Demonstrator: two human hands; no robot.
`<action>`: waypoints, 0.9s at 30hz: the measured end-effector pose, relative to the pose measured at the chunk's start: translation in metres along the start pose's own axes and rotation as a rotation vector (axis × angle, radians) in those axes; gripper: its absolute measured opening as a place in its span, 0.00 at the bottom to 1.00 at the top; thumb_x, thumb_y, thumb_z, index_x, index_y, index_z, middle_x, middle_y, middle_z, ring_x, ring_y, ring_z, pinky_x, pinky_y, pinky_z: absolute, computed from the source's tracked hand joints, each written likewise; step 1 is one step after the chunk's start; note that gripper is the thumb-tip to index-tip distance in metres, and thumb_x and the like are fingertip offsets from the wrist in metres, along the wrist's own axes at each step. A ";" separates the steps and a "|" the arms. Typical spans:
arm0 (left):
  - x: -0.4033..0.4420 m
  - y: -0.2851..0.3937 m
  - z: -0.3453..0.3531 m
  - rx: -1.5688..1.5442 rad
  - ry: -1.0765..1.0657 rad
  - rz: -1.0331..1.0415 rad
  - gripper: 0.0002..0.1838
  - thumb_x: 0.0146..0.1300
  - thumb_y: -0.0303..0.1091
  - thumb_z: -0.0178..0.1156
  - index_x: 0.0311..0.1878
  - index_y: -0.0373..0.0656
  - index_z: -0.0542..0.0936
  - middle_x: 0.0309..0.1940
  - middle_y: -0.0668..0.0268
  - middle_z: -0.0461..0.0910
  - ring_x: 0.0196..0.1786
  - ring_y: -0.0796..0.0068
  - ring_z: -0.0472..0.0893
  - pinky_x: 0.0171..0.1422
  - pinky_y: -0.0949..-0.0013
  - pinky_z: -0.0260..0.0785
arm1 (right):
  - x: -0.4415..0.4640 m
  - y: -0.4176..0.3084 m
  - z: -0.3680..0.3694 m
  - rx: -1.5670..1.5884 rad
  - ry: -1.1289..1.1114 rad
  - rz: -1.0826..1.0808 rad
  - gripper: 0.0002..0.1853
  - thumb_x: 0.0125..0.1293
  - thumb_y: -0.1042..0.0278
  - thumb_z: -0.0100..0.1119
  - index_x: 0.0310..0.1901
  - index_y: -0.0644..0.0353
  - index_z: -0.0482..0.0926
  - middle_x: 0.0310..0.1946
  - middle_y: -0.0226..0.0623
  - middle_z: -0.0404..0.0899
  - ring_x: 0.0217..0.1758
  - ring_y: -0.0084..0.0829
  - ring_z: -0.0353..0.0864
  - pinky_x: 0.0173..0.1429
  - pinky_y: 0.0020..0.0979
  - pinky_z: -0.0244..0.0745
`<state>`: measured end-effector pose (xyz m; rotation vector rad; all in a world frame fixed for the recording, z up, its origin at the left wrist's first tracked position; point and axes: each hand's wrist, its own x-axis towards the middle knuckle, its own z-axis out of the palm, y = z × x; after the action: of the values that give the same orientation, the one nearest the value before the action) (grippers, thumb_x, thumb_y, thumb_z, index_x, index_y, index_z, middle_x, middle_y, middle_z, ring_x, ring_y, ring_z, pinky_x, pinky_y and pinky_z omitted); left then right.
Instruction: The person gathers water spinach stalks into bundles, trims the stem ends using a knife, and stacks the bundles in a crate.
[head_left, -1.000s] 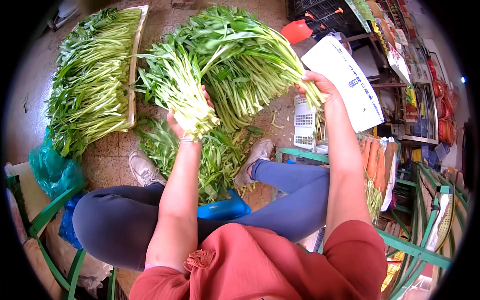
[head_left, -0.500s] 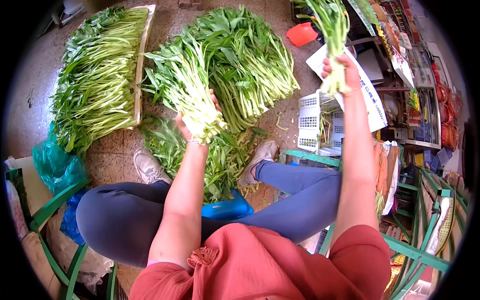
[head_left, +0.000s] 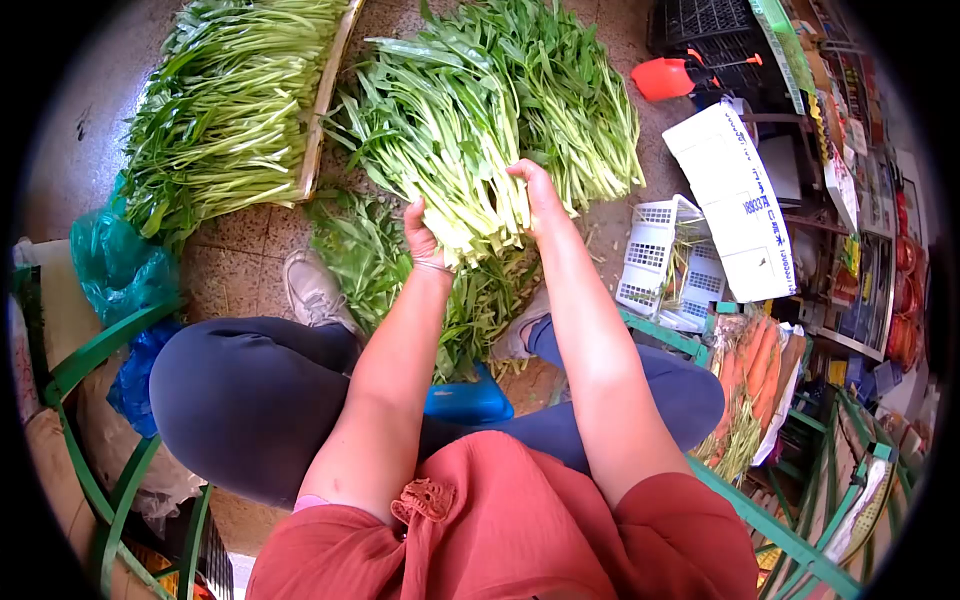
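Both hands, left (head_left: 422,238) and right (head_left: 543,200), are half curled round one bundle of leafy greens (head_left: 462,150), clasping it from either side near the stem ends; most of the fingers are hidden. This single bundle is held above the floor (head_left: 225,268), to the right of the board's bare right edge. Half a second ago the right hand was out over the white box with a smaller bunch; now it is beside the left hand, and that bunch appears joined with the bundle. Pale, thick stem ends point toward the person, slightly uneven, while long dark-green leaves fan out away; the stems are too many to count.

One heap of similar greens (head_left: 590,120) lies just behind and to the right; whether the bundle touches it cannot be told. One row of greens (head_left: 240,110) covers the board (head_left: 322,110) up to near its right edge. Loose leaves (head_left: 362,250) lie between two shoes (head_left: 318,292), near one blue container (head_left: 472,402). Farther right are one white basket (head_left: 648,255), one white box (head_left: 722,185), one red bottle (head_left: 662,80) and several carrots (head_left: 763,368).
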<state>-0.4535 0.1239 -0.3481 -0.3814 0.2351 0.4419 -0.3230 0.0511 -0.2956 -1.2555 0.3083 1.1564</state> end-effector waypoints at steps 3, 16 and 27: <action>0.002 -0.003 0.001 0.011 -0.013 0.008 0.30 0.45 0.42 0.61 0.53 0.39 0.70 0.51 0.55 0.72 0.53 0.54 0.72 0.63 0.54 0.59 | 0.008 0.008 -0.013 -0.676 0.352 -0.324 0.29 0.53 0.52 0.51 0.51 0.66 0.66 0.51 0.53 0.68 0.53 0.37 0.70 0.52 0.36 0.69; 0.008 -0.009 0.004 -0.041 -0.034 -0.036 0.33 0.44 0.45 0.62 0.55 0.43 0.69 0.53 0.56 0.71 0.53 0.51 0.71 0.61 0.43 0.57 | 0.009 -0.047 0.072 -2.052 0.582 -0.837 0.15 0.53 0.54 0.60 0.29 0.60 0.78 0.32 0.41 0.74 0.30 0.39 0.77 0.37 0.37 0.73; 0.010 -0.017 0.018 -0.094 -0.016 0.015 0.33 0.44 0.41 0.63 0.55 0.37 0.67 0.50 0.54 0.72 0.52 0.54 0.73 0.61 0.54 0.62 | -0.045 -0.037 0.053 -1.108 0.386 -0.910 0.09 0.53 0.64 0.60 0.32 0.60 0.79 0.25 0.39 0.79 0.25 0.31 0.76 0.34 0.30 0.71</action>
<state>-0.4345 0.1210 -0.3296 -0.4686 0.2020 0.4717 -0.3340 0.0785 -0.2228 -2.2382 -0.6917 0.1981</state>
